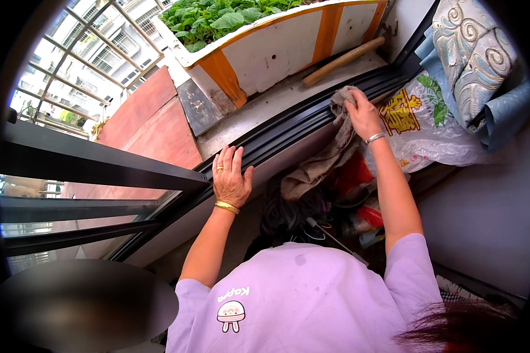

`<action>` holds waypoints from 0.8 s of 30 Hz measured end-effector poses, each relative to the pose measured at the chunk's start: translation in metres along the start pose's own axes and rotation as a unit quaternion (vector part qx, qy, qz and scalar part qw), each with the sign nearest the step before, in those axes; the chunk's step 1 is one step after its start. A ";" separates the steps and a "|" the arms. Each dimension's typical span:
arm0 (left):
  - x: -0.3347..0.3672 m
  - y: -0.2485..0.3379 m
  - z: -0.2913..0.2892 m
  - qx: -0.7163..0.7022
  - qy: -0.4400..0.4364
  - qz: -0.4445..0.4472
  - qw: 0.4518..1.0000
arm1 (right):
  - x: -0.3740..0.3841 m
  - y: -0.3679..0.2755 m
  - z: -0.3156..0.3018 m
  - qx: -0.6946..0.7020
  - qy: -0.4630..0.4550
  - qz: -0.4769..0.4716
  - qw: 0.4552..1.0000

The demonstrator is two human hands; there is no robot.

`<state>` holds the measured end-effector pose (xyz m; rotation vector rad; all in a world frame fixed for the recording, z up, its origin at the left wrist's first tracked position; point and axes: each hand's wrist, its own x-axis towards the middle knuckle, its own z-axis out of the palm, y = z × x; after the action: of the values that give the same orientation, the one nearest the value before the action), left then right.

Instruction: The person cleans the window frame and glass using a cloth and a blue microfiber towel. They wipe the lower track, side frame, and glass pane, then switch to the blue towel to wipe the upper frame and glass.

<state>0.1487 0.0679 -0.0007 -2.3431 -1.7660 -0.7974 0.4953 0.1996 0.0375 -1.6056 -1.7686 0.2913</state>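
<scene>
A dark sliding-window track (282,132) runs slantwise across the middle of the head view. At its right part my right hand (364,115) is closed on a grey-brown cloth (318,170), pressing a bunched end onto the track. The rest of the cloth hangs down over the near side of the sill. My left hand (232,179) lies on the track farther left, fingers stretched out, beside the dark window frame (100,156). It holds nothing.
Beyond the track stands a white foam box (277,53) with orange tape and leafy green plants (218,20). A wooden stick (344,60) lies before it. Reddish boards (150,126) are outside at left. A plastic bag (418,138) and patterned curtain (474,53) crowd the right; clutter lies below.
</scene>
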 end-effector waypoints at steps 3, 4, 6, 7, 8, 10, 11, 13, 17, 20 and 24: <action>0.002 0.000 0.000 0.003 -0.001 -0.005 1.000 | -0.012 -0.020 0.029 -0.165 -0.010 -0.092 0.982; 0.001 0.001 -0.001 0.004 -0.002 -0.006 1.000 | -0.018 -0.026 0.039 -0.176 0.007 -0.119 0.977; 0.002 0.001 -0.002 0.003 0.000 -0.009 1.000 | -0.026 -0.043 0.052 -0.165 -0.006 -0.127 0.978; 0.002 0.001 -0.001 0.002 0.001 -0.010 1.000 | -0.029 -0.053 0.055 -0.155 -0.017 -0.132 0.979; 0.001 0.001 -0.002 0.002 0.000 -0.012 1.000 | -0.033 -0.064 0.058 -0.137 -0.029 -0.144 0.980; 0.003 0.002 -0.003 0.007 -0.006 -0.009 1.000 | -0.042 -0.085 0.067 -0.075 -0.042 -0.168 0.982; 0.004 0.003 -0.004 0.011 -0.009 -0.007 1.000 | -0.047 -0.094 0.073 -0.021 -0.041 -0.180 0.983; 0.003 0.003 -0.004 0.036 -0.018 0.007 0.999 | -0.055 -0.115 0.083 0.046 -0.066 -0.191 0.978; 0.002 0.002 -0.005 0.043 -0.024 0.005 0.999 | -0.051 -0.135 0.087 0.221 -0.145 -0.107 0.958; 0.002 0.001 -0.005 -0.016 -0.003 -0.012 1.000 | -0.054 -0.149 0.098 0.243 -0.119 -0.193 0.943; -0.004 -0.005 0.007 -0.040 0.025 -0.035 0.998 | -0.049 -0.160 0.102 0.128 -0.293 -0.273 0.907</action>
<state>0.1461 0.0686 -0.0100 -2.2989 -1.8389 -0.9444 0.3051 0.1522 0.0436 -0.8195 -2.4234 0.7528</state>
